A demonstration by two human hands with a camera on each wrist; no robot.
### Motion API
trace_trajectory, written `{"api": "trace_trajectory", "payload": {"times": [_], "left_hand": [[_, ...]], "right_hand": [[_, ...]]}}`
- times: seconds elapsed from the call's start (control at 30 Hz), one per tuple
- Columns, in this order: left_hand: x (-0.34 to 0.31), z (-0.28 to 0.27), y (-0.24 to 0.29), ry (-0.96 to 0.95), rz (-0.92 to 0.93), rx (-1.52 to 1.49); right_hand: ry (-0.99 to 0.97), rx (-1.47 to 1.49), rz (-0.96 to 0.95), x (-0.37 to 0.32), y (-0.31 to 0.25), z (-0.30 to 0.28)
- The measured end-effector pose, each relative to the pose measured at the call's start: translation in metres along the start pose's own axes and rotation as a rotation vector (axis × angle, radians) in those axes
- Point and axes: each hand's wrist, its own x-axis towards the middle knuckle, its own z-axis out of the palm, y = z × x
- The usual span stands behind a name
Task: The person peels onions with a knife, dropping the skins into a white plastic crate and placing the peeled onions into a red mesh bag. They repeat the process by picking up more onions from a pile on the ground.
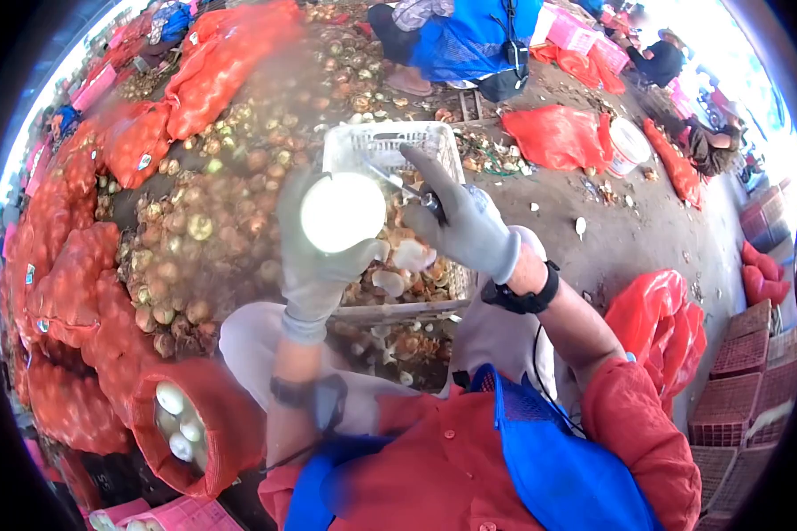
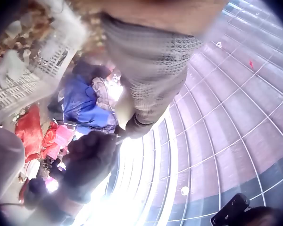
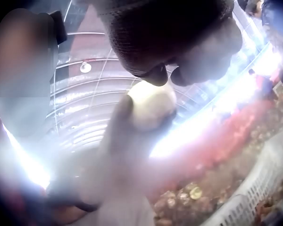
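Observation:
In a grey glove, the left hand (image 1: 314,257) grips a round white onion (image 1: 343,212), its surface washed out by glare. The gloved right hand (image 1: 465,217) curls round the dark handle of a small knife (image 1: 390,180), whose thin blade points toward the onion. Both hands are above a white plastic crate (image 1: 456,159) with onion skins and pale pieces inside. In the left wrist view the left hand (image 2: 151,80) hides most of the onion. The right wrist view shows the onion (image 3: 153,103) between the right hand (image 3: 165,42) and the left hand (image 3: 122,136).
Loose onions (image 1: 212,230) cover the ground to the left, beside full red mesh sacks (image 1: 71,274). An open red sack (image 1: 230,425) holding white onions stands at lower left. Red bags (image 1: 558,137), a white bucket (image 1: 627,146) and stacked crates (image 1: 726,398) are to the right.

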Motion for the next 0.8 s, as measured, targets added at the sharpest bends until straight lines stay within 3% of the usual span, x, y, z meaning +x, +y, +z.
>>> {"api": "trace_trajectory", "payload": {"times": [0.03, 0.1, 0.13, 0.2, 0.23, 0.27, 0.3, 0.37, 0.4, 0.43, 0.47, 0.53, 0.57, 0.6, 0.63, 0.7, 0.73, 0.77, 0.8], "left_hand": [[0.0, 0.0, -0.005, 0.001, -0.005, 0.001], [0.007, 0.004, 0.003, -0.02, 0.042, 0.037], [0.004, 0.003, 0.011, -0.09, -0.177, -0.4], [-0.004, 0.003, -0.003, -0.088, -0.108, -0.32], [-0.002, 0.003, 0.002, -0.12, -0.116, -0.326], [-0.006, -0.004, 0.005, -0.124, -0.069, -0.215], [-0.011, -0.014, 0.008, -0.14, -0.03, -0.107], [-0.013, -0.029, 0.022, -0.067, 0.094, -0.174], [-0.017, -0.045, 0.041, 0.012, -0.066, -0.367], [-0.02, -0.061, 0.068, 0.091, -0.222, -0.572], [-0.026, -0.083, 0.104, 0.232, -0.465, -0.512], [-0.08, -0.117, 0.047, 0.436, -0.069, -0.713], [-0.078, -0.133, 0.086, 0.668, -0.126, -1.152], [-0.095, -0.172, 0.062, 0.683, -0.132, -0.683], [-0.109, -0.192, 0.07, 0.671, -0.137, -0.694], [-0.132, -0.218, 0.079, 0.595, 0.07, -1.188], [-0.148, -0.22, 0.066, 0.933, 0.06, -0.902], [-0.161, -0.229, 0.053, 0.98, 0.0, -1.024], [-0.166, -0.235, 0.038, 0.976, -0.091, -0.898]], "right_hand": [[-0.004, 0.002, 0.002, -0.004, -0.004, 0.001], [0.019, -0.277, -0.215, -0.007, -0.013, 0.002], [0.042, -0.363, -0.336, -0.008, -0.021, -0.001], [0.033, -0.422, -0.574, -0.001, 0.005, 0.003], [0.105, -0.644, -0.648, 0.003, 0.027, 0.009], [-0.019, -0.496, -0.51, 0.012, 0.043, 0.007], [0.053, -0.565, -0.551, 0.025, 0.083, 0.008], [0.098, -0.701, -0.181, 0.044, 0.094, 0.007], [0.107, -0.655, -0.088, 0.048, 0.098, 0.007], [0.112, -0.571, -0.126, 0.047, 0.102, 0.01], [0.099, -0.472, -0.2, 0.048, 0.094, 0.02], [0.075, -0.337, -0.239, 0.039, 0.063, 0.035], [0.046, -0.305, -0.216, 0.038, 0.048, 0.043], [0.027, -0.31, -0.207, 0.038, 0.041, 0.047], [0.008, -0.285, -0.217, 0.039, 0.044, 0.052], [-0.004, -0.341, -0.223, 0.041, 0.046, 0.061], [-0.018, -0.348, -0.22, 0.041, 0.042, 0.065], [-0.035, -0.334, -0.197, 0.042, 0.044, 0.07], [-0.082, -0.335, -0.152, 0.044, 0.04, 0.072]]}}
